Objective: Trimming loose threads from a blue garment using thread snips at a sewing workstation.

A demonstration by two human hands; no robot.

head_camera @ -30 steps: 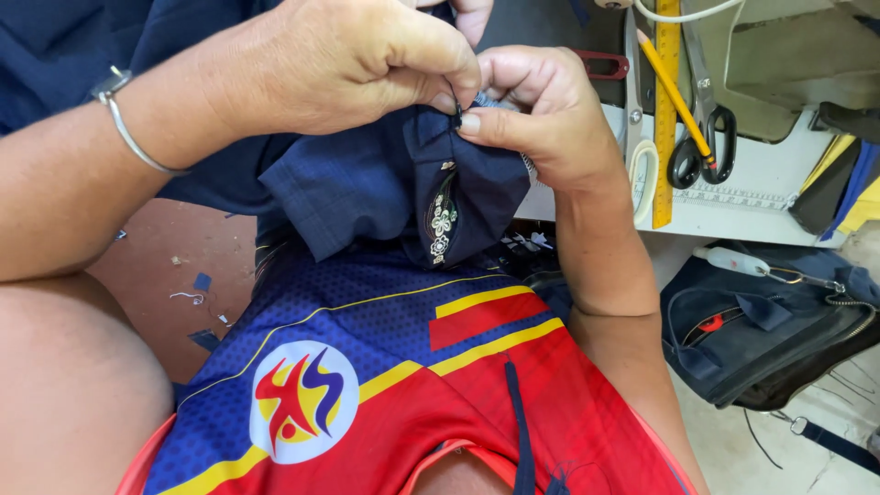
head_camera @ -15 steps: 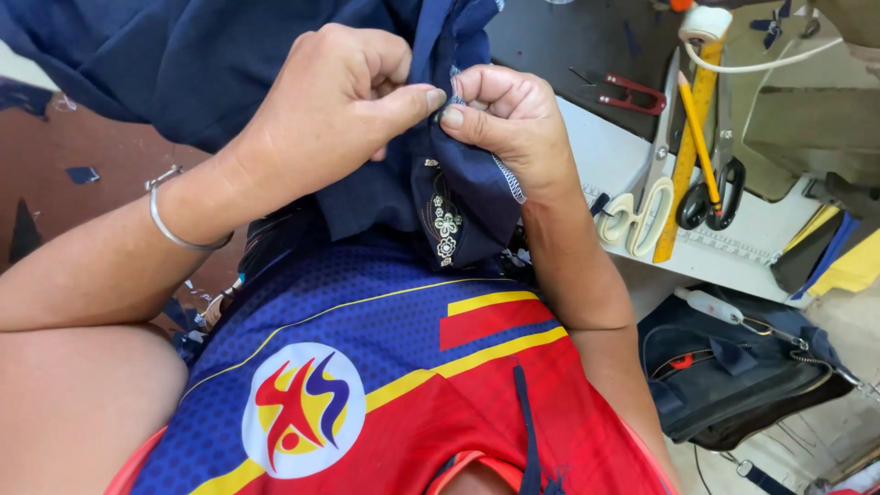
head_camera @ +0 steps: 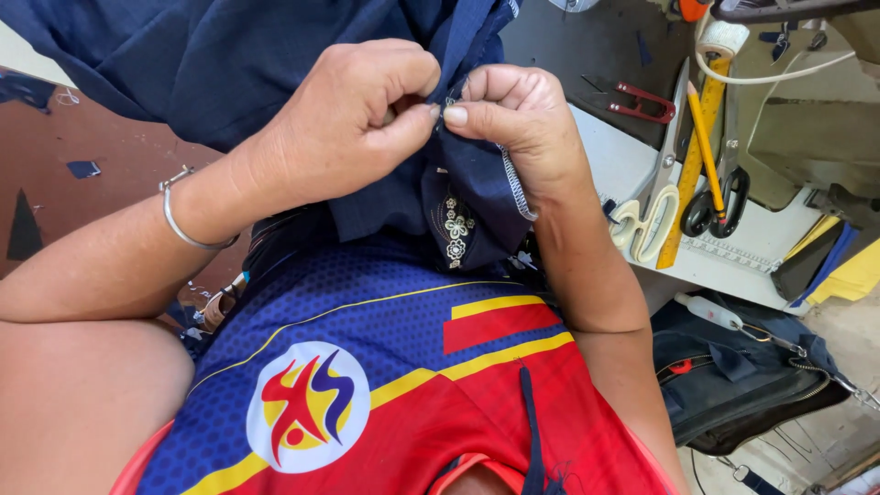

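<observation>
I hold the dark navy cloth [head_camera: 275,64] up in front of my chest, and both hands meet at one small spot of it. My left hand [head_camera: 348,119] is closed narrow, thumb and forefinger pinching the fold from the left. My right hand [head_camera: 513,119] pinches the same edge from the other side, thumb flat on the cloth, so the two thumbs almost touch. If something thin like a thread or a needle is between my fingers, I cannot tell — it is too small to see here.

Just under my right hand the edge of the cloth shows a line of pale overlock stitches [head_camera: 519,188], and below it hangs a piece with small white flower embroidery [head_camera: 454,229]. The rest of the cloth spreads up and to the left, over my left arm with the metal bangle [head_camera: 183,225].

To work well at such a spot, I think the pinch must stay short and firm, with the cloth tight between the two hands, and the pull must go along the seam — not across it, or the weave may tear.

On the table at my right lie the cream-handled scissors [head_camera: 646,215], the yellow ruler [head_camera: 694,165], black-handled scissors [head_camera: 720,197] and a red thread snipper [head_camera: 642,101], all well apart from my hands.
</observation>
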